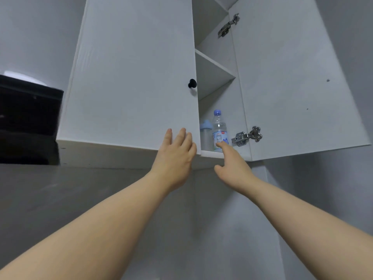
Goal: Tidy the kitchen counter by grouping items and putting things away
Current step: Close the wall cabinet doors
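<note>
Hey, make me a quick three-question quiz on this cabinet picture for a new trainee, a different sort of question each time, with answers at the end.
1. True or false: the left hand grips the black knob.
2. Multiple choice: the water bottle stands on A) the bottom shelf, B) the middle shelf, C) the counter.
3. Fill in: the right hand reaches toward the ____.

Key:
1. False. It lies flat on the closed door, below the knob.
2. A.
3. Water bottle.
</note>
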Action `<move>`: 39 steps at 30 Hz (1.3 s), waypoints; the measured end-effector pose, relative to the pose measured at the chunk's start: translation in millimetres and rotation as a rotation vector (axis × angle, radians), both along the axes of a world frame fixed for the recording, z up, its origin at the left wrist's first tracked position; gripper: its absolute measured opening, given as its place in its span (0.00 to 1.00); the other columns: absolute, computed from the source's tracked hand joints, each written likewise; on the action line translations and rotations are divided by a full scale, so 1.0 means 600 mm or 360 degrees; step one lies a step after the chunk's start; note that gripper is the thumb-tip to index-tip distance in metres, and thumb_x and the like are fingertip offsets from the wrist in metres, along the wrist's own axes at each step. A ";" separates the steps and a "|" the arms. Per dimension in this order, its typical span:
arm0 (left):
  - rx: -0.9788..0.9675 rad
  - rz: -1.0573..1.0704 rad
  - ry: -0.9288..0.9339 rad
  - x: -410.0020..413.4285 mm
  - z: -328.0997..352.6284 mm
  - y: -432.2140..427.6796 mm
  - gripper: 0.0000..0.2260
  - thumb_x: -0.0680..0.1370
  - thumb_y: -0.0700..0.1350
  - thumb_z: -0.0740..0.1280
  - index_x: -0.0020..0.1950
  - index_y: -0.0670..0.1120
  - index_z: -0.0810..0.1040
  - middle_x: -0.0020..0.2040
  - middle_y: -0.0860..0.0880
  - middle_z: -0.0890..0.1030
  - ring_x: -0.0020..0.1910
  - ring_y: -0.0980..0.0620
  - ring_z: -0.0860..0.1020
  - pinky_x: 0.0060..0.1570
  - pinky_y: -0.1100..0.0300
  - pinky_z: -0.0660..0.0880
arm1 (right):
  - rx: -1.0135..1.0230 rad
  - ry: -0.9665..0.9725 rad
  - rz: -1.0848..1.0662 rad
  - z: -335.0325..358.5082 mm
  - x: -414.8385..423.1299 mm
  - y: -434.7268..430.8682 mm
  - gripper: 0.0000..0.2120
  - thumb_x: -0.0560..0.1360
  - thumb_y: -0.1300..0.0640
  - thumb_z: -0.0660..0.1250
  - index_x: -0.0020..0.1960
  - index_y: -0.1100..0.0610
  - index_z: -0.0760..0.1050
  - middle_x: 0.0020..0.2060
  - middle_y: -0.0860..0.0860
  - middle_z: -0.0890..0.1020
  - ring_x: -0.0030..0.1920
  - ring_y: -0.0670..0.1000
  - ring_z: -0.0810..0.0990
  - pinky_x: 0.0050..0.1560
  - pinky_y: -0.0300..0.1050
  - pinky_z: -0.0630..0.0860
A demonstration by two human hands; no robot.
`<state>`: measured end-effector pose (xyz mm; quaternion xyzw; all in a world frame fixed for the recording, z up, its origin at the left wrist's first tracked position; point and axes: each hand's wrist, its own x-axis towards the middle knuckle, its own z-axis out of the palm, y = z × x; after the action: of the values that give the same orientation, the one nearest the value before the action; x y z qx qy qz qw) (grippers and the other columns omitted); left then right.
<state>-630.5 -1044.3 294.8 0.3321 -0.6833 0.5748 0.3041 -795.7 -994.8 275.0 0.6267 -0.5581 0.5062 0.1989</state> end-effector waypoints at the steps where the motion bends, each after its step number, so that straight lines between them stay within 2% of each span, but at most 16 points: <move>1: 0.0023 0.0003 0.0009 -0.016 0.002 -0.001 0.22 0.78 0.44 0.53 0.72 0.41 0.60 0.75 0.40 0.55 0.75 0.40 0.49 0.70 0.38 0.46 | -0.0023 -0.0090 -0.0015 0.000 -0.016 -0.001 0.30 0.73 0.64 0.61 0.74 0.55 0.59 0.71 0.52 0.65 0.69 0.52 0.65 0.62 0.40 0.64; 4: 0.0067 -0.0024 0.0022 -0.059 0.016 -0.009 0.22 0.78 0.43 0.53 0.72 0.41 0.60 0.76 0.39 0.54 0.76 0.40 0.48 0.71 0.38 0.45 | -0.0090 -0.0431 0.0014 0.006 -0.065 -0.011 0.27 0.73 0.63 0.61 0.72 0.55 0.63 0.66 0.53 0.72 0.62 0.53 0.73 0.52 0.39 0.67; 6: 0.0094 -0.0018 0.0009 -0.092 0.022 -0.015 0.22 0.78 0.43 0.54 0.72 0.41 0.60 0.76 0.39 0.54 0.76 0.40 0.47 0.71 0.37 0.45 | -0.0115 -0.0652 0.0006 0.010 -0.103 -0.015 0.24 0.75 0.62 0.61 0.71 0.57 0.64 0.65 0.54 0.72 0.61 0.53 0.73 0.51 0.38 0.66; 9: 0.0071 -0.0014 0.0015 -0.131 0.036 -0.025 0.23 0.77 0.43 0.55 0.72 0.42 0.60 0.75 0.39 0.56 0.76 0.40 0.48 0.71 0.37 0.46 | -0.0231 -0.1109 0.0070 0.016 -0.157 -0.020 0.23 0.76 0.59 0.63 0.69 0.60 0.64 0.62 0.55 0.73 0.51 0.52 0.71 0.49 0.40 0.65; 13: 0.0028 0.0035 -0.0008 -0.156 0.043 -0.043 0.23 0.78 0.46 0.57 0.72 0.42 0.59 0.73 0.39 0.59 0.75 0.39 0.51 0.70 0.36 0.45 | -0.0304 -0.1746 0.0399 0.019 -0.225 -0.041 0.40 0.71 0.50 0.71 0.74 0.60 0.54 0.66 0.53 0.67 0.64 0.54 0.68 0.64 0.50 0.66; 16: -0.0057 0.0090 -0.0021 -0.161 0.044 -0.058 0.24 0.78 0.48 0.56 0.73 0.43 0.58 0.73 0.39 0.60 0.75 0.39 0.52 0.69 0.34 0.45 | -0.0487 -0.2071 0.0519 0.028 -0.268 -0.058 0.42 0.68 0.49 0.74 0.73 0.59 0.55 0.68 0.53 0.67 0.65 0.55 0.68 0.67 0.53 0.66; 20: -0.0088 0.0080 -0.0019 -0.163 0.045 -0.058 0.23 0.79 0.48 0.53 0.73 0.43 0.59 0.73 0.39 0.61 0.75 0.39 0.53 0.70 0.35 0.45 | -0.0668 -0.2081 0.0651 0.039 -0.293 -0.074 0.39 0.69 0.54 0.74 0.72 0.56 0.56 0.61 0.50 0.69 0.61 0.51 0.70 0.66 0.52 0.67; 23: -0.0072 0.0090 -0.0036 -0.161 0.043 -0.056 0.23 0.79 0.51 0.53 0.72 0.43 0.61 0.73 0.39 0.62 0.75 0.40 0.53 0.70 0.36 0.44 | -0.0746 -0.2070 0.0647 0.034 -0.309 -0.085 0.32 0.71 0.56 0.73 0.69 0.58 0.61 0.55 0.51 0.71 0.55 0.50 0.71 0.68 0.54 0.67; 26: -0.0072 0.0108 -0.0048 -0.160 0.040 -0.057 0.23 0.79 0.53 0.53 0.71 0.43 0.62 0.73 0.39 0.61 0.75 0.40 0.53 0.70 0.35 0.44 | -0.0776 -0.2095 0.0561 0.028 -0.326 -0.085 0.23 0.73 0.51 0.70 0.62 0.61 0.68 0.50 0.52 0.74 0.50 0.51 0.75 0.65 0.56 0.70; 27: -0.0077 0.0112 -0.0049 -0.160 0.041 -0.057 0.24 0.79 0.54 0.52 0.71 0.43 0.62 0.73 0.39 0.61 0.75 0.40 0.53 0.70 0.35 0.45 | -0.0793 -0.2113 0.0544 0.028 -0.331 -0.084 0.20 0.74 0.48 0.68 0.58 0.61 0.71 0.48 0.52 0.74 0.42 0.49 0.66 0.64 0.56 0.71; 28: -0.0080 0.0116 -0.0046 -0.160 0.039 -0.058 0.24 0.79 0.54 0.52 0.71 0.43 0.61 0.73 0.39 0.60 0.75 0.40 0.52 0.70 0.35 0.45 | -0.0809 -0.2117 0.0508 0.027 -0.334 -0.084 0.18 0.75 0.45 0.67 0.52 0.60 0.72 0.47 0.52 0.75 0.61 0.48 0.71 0.63 0.55 0.72; 29: -0.0088 0.0120 -0.0043 -0.161 0.039 -0.059 0.24 0.79 0.54 0.51 0.72 0.43 0.61 0.74 0.38 0.59 0.75 0.40 0.52 0.70 0.34 0.45 | -0.0825 -0.2110 0.0472 0.028 -0.336 -0.085 0.18 0.75 0.43 0.65 0.45 0.59 0.72 0.45 0.51 0.76 0.52 0.53 0.79 0.62 0.55 0.73; 30: -0.0088 0.0126 -0.0045 -0.161 0.040 -0.058 0.25 0.79 0.54 0.51 0.72 0.43 0.60 0.74 0.38 0.59 0.75 0.40 0.51 0.70 0.34 0.45 | -0.0852 -0.2093 0.0436 0.028 -0.338 -0.086 0.18 0.75 0.42 0.65 0.42 0.58 0.71 0.43 0.51 0.77 0.54 0.53 0.79 0.61 0.54 0.74; 34: -0.0071 0.0163 -0.0062 -0.162 0.042 -0.056 0.25 0.80 0.54 0.51 0.72 0.42 0.59 0.74 0.38 0.58 0.76 0.40 0.50 0.69 0.34 0.44 | -0.0892 -0.1967 0.0288 0.030 -0.339 -0.089 0.15 0.78 0.45 0.60 0.47 0.58 0.71 0.35 0.48 0.76 0.52 0.56 0.78 0.60 0.55 0.75; 36: -0.0075 0.0175 -0.0076 -0.159 0.041 -0.054 0.25 0.79 0.55 0.51 0.72 0.42 0.59 0.74 0.38 0.58 0.76 0.40 0.50 0.69 0.34 0.45 | -0.0850 -0.1881 0.0214 0.029 -0.336 -0.087 0.16 0.79 0.46 0.59 0.47 0.60 0.72 0.37 0.51 0.79 0.47 0.56 0.77 0.55 0.51 0.75; 39: -0.0087 0.0201 -0.0128 -0.154 0.039 -0.054 0.25 0.80 0.52 0.51 0.73 0.41 0.57 0.75 0.38 0.54 0.76 0.40 0.48 0.70 0.34 0.45 | -0.0856 -0.1787 0.0154 0.026 -0.327 -0.088 0.15 0.79 0.48 0.59 0.41 0.59 0.72 0.47 0.59 0.83 0.41 0.55 0.75 0.45 0.45 0.71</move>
<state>-723.1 -1076.4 318.0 0.3427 -0.6566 0.6242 0.2485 -992.0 -1047.5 290.7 0.2175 -0.4015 0.8897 0.0030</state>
